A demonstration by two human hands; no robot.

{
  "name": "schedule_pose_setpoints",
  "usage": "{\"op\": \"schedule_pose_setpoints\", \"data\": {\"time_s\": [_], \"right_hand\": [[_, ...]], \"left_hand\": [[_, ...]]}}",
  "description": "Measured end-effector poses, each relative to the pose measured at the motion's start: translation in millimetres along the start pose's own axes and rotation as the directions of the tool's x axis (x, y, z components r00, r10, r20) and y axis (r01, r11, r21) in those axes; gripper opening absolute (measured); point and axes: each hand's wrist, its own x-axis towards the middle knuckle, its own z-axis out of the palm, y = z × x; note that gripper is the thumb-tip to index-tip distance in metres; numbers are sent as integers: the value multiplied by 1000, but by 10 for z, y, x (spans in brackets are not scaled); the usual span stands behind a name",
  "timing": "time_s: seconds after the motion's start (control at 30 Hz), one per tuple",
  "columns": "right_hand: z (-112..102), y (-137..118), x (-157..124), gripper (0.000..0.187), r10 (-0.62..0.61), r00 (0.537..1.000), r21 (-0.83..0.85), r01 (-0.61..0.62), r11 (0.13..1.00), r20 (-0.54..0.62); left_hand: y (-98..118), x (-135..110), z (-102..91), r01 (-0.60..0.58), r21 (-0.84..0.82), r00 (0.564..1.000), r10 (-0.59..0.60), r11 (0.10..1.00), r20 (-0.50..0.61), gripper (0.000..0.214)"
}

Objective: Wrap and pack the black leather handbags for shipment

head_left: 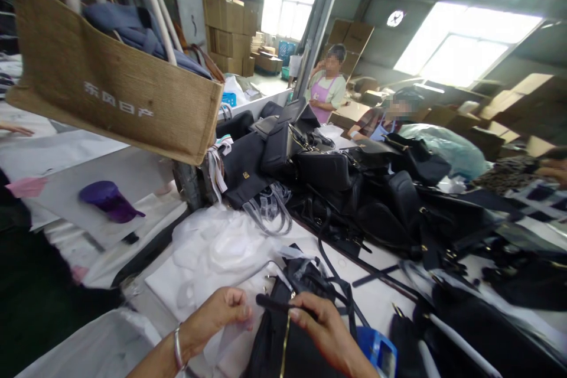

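My left hand (pixel 221 314), with a silver bangle at the wrist, is closed in a pinch on a thin piece of translucent plastic film (pixel 227 344). Close by on the right, my right hand (pixel 322 320) is closed on a black strap (pixel 271 303), whose rounded end points toward my left hand. Beneath both hands lies a black bag (pixel 266 347) with a gold zipper (pixel 284 345). Its far end is covered by loose black straps and some clear plastic.
Crumpled white wrapping (pixel 230 245) lies beyond my left hand. Several black bags (pixel 323 170) are heaped across the table. A blue plastic object (pixel 376 349) sits right of my right hand. A jute bag (pixel 110 71) hangs upper left. Two people (pixel 325 91) are across the table.
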Motion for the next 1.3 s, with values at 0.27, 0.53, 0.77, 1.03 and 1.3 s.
{"op": "schedule_pose_setpoints", "data": {"time_s": [0.27,0.53,0.77,1.03,1.3], "right_hand": [[8,16,-5,18,-33,999,-81,33,996,9],[-3,-35,22,17,-79,997,-163,81,983,16],[12,-48,-12,15,-95,995,-264,100,959,31],[12,-29,-58,12,-85,994,-317,104,943,73],[17,-32,-58,13,-66,993,-329,97,939,102]], "left_hand": [[63,-36,-64,59,23,997,-60,998,49,32],[92,-45,-81,113,25,990,-115,993,87,32],[100,-40,-84,134,50,988,-137,990,69,33],[62,2,-100,111,109,993,-114,988,19,34],[8,64,-98,92,188,995,-97,978,21,27]]}}
